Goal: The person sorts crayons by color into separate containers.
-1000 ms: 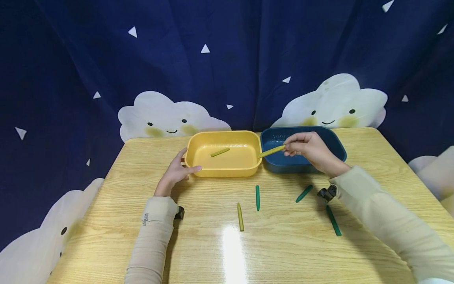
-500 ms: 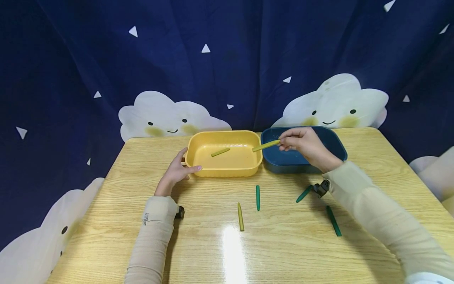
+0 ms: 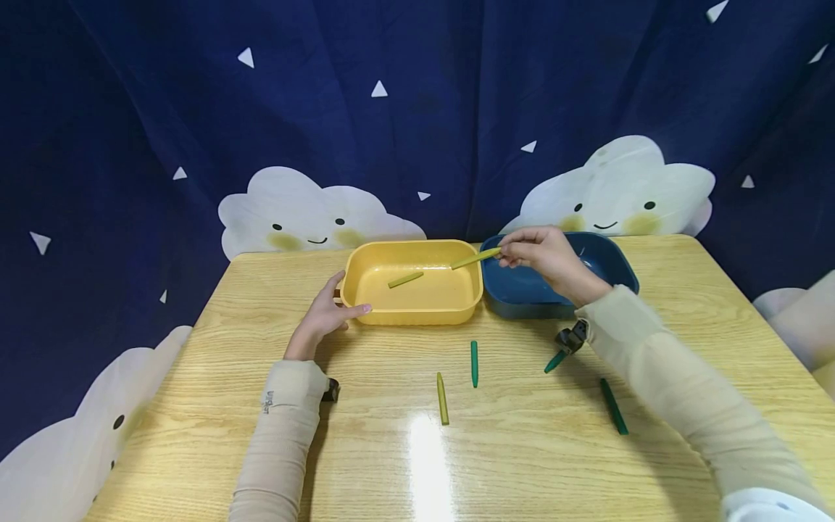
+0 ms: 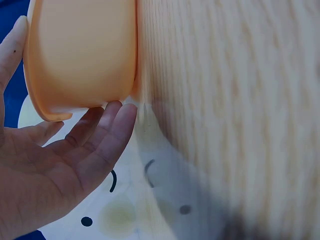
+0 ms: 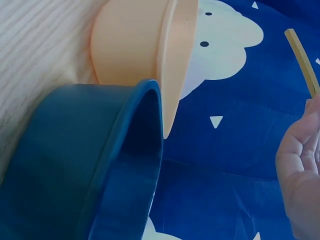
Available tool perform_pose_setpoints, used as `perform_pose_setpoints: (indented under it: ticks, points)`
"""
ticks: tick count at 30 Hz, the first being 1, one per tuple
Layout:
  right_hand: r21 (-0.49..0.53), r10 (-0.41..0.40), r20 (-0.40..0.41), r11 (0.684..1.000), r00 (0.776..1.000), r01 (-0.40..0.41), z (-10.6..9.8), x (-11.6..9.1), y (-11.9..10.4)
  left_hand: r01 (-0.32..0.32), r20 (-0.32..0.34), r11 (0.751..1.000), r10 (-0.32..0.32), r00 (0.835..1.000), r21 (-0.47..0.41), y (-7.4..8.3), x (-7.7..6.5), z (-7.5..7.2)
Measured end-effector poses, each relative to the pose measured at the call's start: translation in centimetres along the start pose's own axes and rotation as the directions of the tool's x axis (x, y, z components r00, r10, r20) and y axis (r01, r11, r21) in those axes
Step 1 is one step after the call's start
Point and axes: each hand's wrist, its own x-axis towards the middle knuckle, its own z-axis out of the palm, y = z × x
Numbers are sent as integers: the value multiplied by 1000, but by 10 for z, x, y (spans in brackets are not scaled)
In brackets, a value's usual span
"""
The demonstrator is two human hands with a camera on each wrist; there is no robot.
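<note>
My right hand (image 3: 544,257) pinches a yellow crayon (image 3: 476,258) by one end. The crayon slants over the right part of the yellow basin (image 3: 411,317), its free end pointing left. In the right wrist view, the hand (image 5: 302,155) shows at the right edge with the crayon (image 5: 302,62) rising from its fingertips. My left hand (image 3: 324,313) holds the yellow basin's left end, thumb on the front rim. In the left wrist view, its fingers (image 4: 97,135) lie against the outer end wall. Another yellow crayon (image 3: 406,280) lies inside the basin.
A dark blue basin (image 3: 528,310) stands right beside the yellow one, under my right hand. On the wooden table (image 3: 522,464) lie a yellow crayon (image 3: 443,399) and green crayons (image 3: 474,364), (image 3: 614,406), (image 3: 554,361), the last partly behind the wrist camera. A blue curtain (image 3: 417,130) hangs behind.
My right hand has moved left and a little away from me, carrying the yellow crayon from the gap between the basins to over the yellow one. The left hand stays put.
</note>
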Motion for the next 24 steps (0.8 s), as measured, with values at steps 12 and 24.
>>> perform_pose_setpoints:
  ticks: [12, 24]
  points:
    - [13, -3, -48, 1000, 999, 4, 7, 18, -5, -5, -6, 1000, 5, 1000, 4, -1, 0, 0]
    - [15, 2, -44, 1000, 999, -2, 15, 41, -9, -10, 2, 1000, 10, 1000, -4, -1, 0, -1]
